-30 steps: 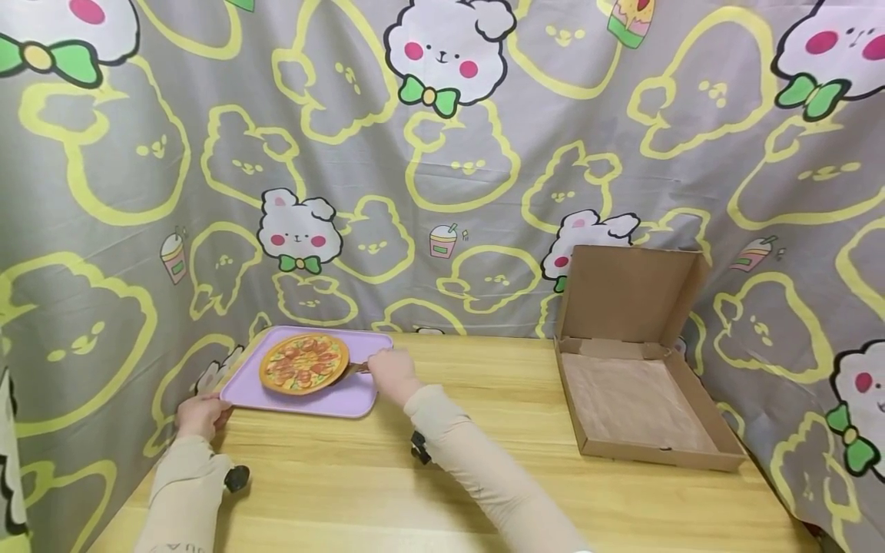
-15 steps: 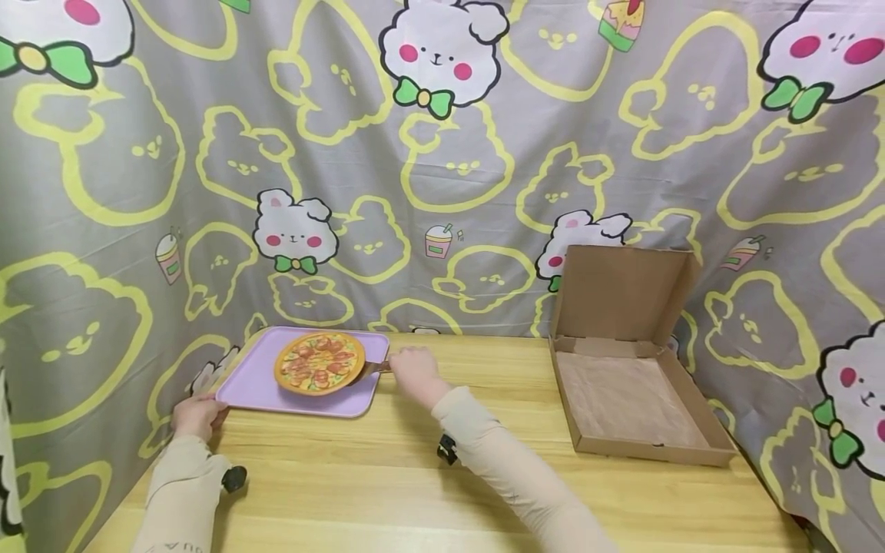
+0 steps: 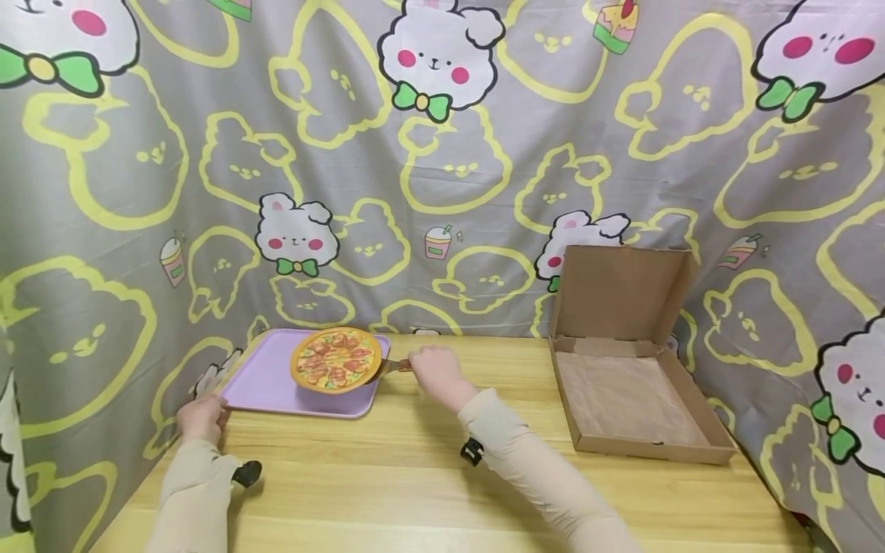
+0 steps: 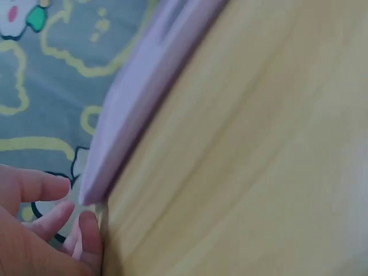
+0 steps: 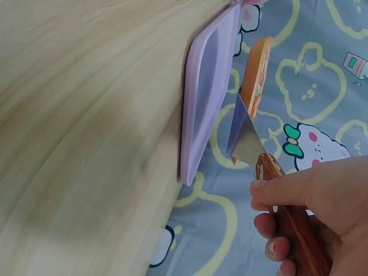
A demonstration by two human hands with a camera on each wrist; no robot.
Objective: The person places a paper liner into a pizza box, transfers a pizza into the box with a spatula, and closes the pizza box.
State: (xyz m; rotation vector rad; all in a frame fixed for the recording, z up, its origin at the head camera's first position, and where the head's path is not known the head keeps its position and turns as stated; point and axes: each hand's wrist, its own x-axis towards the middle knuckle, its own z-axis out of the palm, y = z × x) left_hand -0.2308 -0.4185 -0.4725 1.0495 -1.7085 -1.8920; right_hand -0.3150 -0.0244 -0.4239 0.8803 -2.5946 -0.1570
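My right hand (image 3: 440, 375) grips the brown wooden handle of a pizza server (image 5: 248, 142) with a metal blade. The blade is under the right side of a round pizza (image 3: 336, 359) with an orange crust. In the right wrist view the pizza is held up off the lilac tray (image 3: 266, 380), with a gap between them. My left hand (image 3: 200, 418) is at the tray's near left corner. In the left wrist view its fingers (image 4: 49, 187) are loosely bent and spread beside that corner, apart from it, with nothing held.
To the right on the wooden table (image 3: 387, 476) stands a cardboard pizza box (image 3: 629, 399), its lid raised and brown paper lining its base. A patterned curtain (image 3: 477, 184) hangs close behind the table and at both sides.
My right hand has moved right with the server, bringing the pizza across the tray toward its right edge and raising it. My left hand has stayed by the tray corner.
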